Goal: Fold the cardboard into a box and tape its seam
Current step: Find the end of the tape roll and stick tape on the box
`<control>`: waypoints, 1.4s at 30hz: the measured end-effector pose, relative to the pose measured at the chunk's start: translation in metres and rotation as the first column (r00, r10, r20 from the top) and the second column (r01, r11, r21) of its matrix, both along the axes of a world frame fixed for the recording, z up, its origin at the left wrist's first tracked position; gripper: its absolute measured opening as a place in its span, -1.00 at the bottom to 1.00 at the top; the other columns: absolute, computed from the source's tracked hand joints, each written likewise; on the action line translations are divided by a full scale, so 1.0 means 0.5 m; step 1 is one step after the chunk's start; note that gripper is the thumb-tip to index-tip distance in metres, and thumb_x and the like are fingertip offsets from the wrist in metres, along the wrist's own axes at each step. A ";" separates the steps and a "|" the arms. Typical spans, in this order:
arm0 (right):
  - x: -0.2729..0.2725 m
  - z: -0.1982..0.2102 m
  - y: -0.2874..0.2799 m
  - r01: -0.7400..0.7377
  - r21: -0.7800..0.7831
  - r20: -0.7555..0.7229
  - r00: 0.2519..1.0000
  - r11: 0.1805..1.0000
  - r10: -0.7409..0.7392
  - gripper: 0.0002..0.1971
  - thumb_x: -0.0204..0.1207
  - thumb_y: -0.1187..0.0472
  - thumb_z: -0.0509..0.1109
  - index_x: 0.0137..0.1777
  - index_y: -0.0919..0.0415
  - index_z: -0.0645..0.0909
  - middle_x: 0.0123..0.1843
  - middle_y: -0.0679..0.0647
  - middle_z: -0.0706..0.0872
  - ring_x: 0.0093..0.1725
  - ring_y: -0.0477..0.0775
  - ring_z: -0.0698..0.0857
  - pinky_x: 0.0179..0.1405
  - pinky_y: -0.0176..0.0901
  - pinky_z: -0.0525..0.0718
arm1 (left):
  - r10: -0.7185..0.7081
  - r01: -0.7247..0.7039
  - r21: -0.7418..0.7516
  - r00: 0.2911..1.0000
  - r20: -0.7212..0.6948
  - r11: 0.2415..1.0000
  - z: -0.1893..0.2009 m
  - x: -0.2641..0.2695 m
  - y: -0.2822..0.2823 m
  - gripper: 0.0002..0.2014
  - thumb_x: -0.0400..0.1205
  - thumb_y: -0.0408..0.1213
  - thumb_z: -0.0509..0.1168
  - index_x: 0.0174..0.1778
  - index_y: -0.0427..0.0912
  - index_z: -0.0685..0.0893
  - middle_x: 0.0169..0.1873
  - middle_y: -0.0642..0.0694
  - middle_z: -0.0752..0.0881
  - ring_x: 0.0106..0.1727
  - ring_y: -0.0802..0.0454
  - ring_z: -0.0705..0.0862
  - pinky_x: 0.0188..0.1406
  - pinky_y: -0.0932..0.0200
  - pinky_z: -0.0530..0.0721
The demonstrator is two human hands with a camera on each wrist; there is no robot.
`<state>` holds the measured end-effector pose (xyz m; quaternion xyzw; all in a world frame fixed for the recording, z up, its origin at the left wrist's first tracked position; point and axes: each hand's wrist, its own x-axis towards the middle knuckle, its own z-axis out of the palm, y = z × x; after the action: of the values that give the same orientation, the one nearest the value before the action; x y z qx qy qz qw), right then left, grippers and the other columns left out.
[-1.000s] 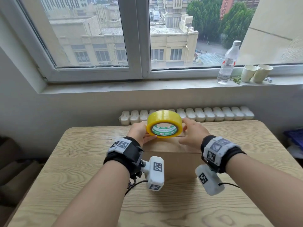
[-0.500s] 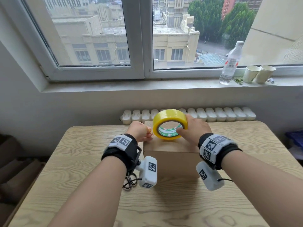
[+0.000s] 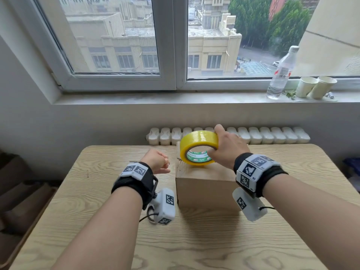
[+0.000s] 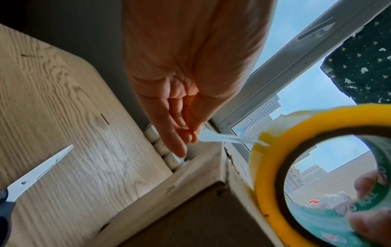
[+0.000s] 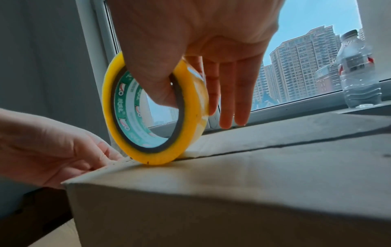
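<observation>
A closed brown cardboard box stands mid-table. A yellow tape roll stands on edge on the box top, near its left end, over the seam. My right hand grips the roll, thumb inside the core and fingers over its far side. My left hand is just past the box's left edge. In the left wrist view its fingertips pinch the clear tape end, drawn out a short way from the roll.
Scissors lie on the wooden table left of the box. A radiator runs behind the table. A water bottle and two paper cups stand on the windowsill at the right.
My left hand has come off the roll and moved left past the box's edge with the tape end. My right hand has taken the roll alone.
</observation>
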<state>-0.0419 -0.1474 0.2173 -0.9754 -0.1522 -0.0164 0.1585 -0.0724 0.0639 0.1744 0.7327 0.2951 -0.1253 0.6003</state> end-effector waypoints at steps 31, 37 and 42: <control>0.021 -0.012 0.007 -0.069 0.079 -0.077 0.994 0.994 0.075 -0.77 0.43 0.17 0.36 -0.06 0.05 0.33 -0.18 0.01 0.53 -0.19 0.11 0.57 -0.23 -0.09 0.43 | -0.138 0.148 0.229 0.989 -0.059 0.962 -0.044 0.047 -0.019 -0.75 0.57 -0.50 0.35 0.15 -0.26 0.56 -0.05 -0.25 0.76 -0.15 -0.03 0.78 -0.26 0.11 0.81; 0.024 -0.008 0.005 -0.070 0.044 -0.090 0.993 0.997 0.074 -0.76 0.44 0.14 0.37 -0.06 0.05 0.32 -0.23 -0.02 0.51 -0.18 0.13 0.57 -0.25 -0.09 0.43 | -0.251 0.218 0.288 0.965 0.082 0.933 0.025 0.073 -0.024 -0.63 0.51 -0.43 0.41 0.18 -0.09 0.51 -0.08 -0.13 0.68 -0.14 -0.02 0.75 -0.21 0.06 0.79; 0.022 0.000 0.005 -0.076 -0.001 -0.093 0.993 0.997 0.075 -0.76 0.48 0.12 0.36 -0.01 0.07 0.33 -0.19 0.01 0.53 -0.18 0.14 0.58 -0.25 -0.08 0.45 | -0.497 0.487 0.224 0.868 -0.012 0.844 0.044 0.048 -0.017 -0.48 0.51 -0.56 0.29 0.36 -0.02 0.58 -0.08 -0.05 0.74 -0.06 0.05 0.73 0.08 -0.02 0.76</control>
<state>-0.0310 -0.1450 0.2174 -0.9690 -0.1815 0.0354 0.1637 -0.0482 0.0553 0.1963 0.8483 0.0954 -0.2244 0.4701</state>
